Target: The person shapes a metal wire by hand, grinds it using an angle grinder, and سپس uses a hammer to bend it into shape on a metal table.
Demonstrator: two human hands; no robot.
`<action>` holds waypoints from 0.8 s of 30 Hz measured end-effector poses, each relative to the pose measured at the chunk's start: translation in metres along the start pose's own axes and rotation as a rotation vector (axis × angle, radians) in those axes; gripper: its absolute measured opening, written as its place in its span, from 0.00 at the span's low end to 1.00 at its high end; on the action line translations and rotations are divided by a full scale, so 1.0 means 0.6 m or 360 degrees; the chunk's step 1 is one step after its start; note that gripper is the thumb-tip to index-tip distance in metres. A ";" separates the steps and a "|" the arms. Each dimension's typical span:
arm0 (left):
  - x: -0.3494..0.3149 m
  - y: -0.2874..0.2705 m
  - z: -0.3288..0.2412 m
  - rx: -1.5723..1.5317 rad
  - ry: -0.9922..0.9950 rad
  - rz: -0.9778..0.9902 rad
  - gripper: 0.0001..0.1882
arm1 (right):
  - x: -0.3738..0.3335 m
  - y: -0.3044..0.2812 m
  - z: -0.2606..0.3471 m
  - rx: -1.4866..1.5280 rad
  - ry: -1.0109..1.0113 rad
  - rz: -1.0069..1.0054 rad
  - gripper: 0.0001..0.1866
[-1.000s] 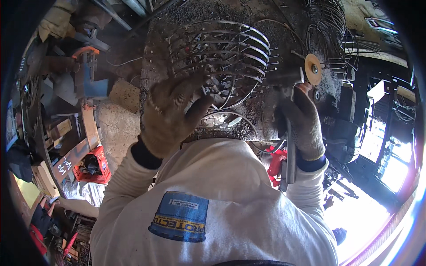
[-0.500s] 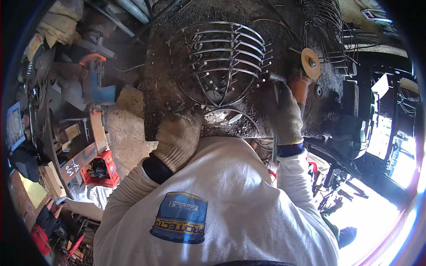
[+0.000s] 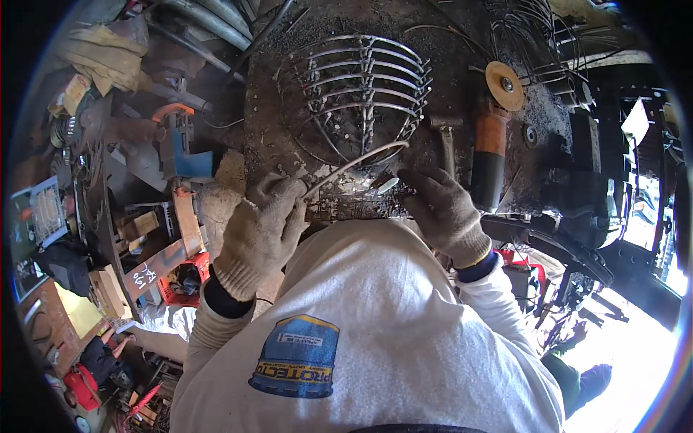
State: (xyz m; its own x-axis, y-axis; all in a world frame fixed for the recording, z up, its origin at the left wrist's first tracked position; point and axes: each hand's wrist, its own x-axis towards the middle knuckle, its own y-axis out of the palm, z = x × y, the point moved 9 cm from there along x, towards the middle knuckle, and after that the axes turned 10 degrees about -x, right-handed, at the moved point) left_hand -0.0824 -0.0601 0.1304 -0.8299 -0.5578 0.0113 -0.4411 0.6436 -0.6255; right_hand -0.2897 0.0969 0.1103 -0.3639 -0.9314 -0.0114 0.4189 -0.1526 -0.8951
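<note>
My left hand (image 3: pixel 263 220), in a knitted work glove, is closed on one end of a thin curved metal rod (image 3: pixel 354 163). The rod slants up to the right, across the near edge of a welded wire frame (image 3: pixel 367 97) with curved crossbars. My gloved right hand (image 3: pixel 446 215) is at the bench's near edge, its fingers spread forward and nothing seen in them. Close to its fingertips lies a small pale piece (image 3: pixel 388 185). A hammer (image 3: pixel 447 141) rests just beyond that hand. Right of it, an angle grinder (image 3: pixel 491 148) with a tan disc lies on the bench.
The dark, gritty metal bench (image 3: pixel 274 144) carries coiled wire (image 3: pixel 530 36) at its far right and a small round disc (image 3: pixel 531 134) beside the grinder. At left are a blue clamp-like tool (image 3: pixel 189 155), a red crate (image 3: pixel 184 278) and metal scraps. Pipes (image 3: pixel 206 22) lie far left.
The hammer has left my right hand and lies on the bench; that hand has come nearer and leftward. My left hand has lifted the curved rod at one end.
</note>
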 end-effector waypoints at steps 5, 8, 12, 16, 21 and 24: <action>0.049 -0.020 -0.025 0.0067 0.0167 -0.0076 0.07 | 0.011 -0.068 0.000 0.0027 -0.0065 -0.0758 0.21; 0.082 -0.035 -0.034 0.0112 0.0373 -0.0262 0.08 | 0.050 -0.083 -0.001 -0.0100 0.0071 -0.0672 0.16; 0.109 -0.020 -0.008 0.0340 0.0327 -0.0180 0.11 | 0.067 -0.061 -0.024 -0.0050 0.0130 -0.0609 0.19; 0.126 -0.010 0.021 0.0209 0.0324 -0.0104 0.11 | 0.069 -0.065 -0.036 -0.0097 0.0330 -0.0679 0.21; 0.137 0.006 0.034 0.0252 0.0256 -0.0097 0.10 | 0.089 -0.027 -0.043 -0.0174 0.0168 -0.0395 0.15; 0.134 0.008 0.023 0.0179 0.0270 -0.0198 0.09 | 0.088 -0.007 -0.052 -0.0378 0.0256 -0.0217 0.14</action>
State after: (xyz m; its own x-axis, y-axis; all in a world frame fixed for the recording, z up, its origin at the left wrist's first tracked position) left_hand -0.1466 -0.1089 0.1174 -0.8212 -0.5269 0.2190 -0.5107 0.5076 -0.6939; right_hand -0.3369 0.0587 0.0994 -0.5382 -0.8405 0.0626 0.1582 -0.1737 -0.9720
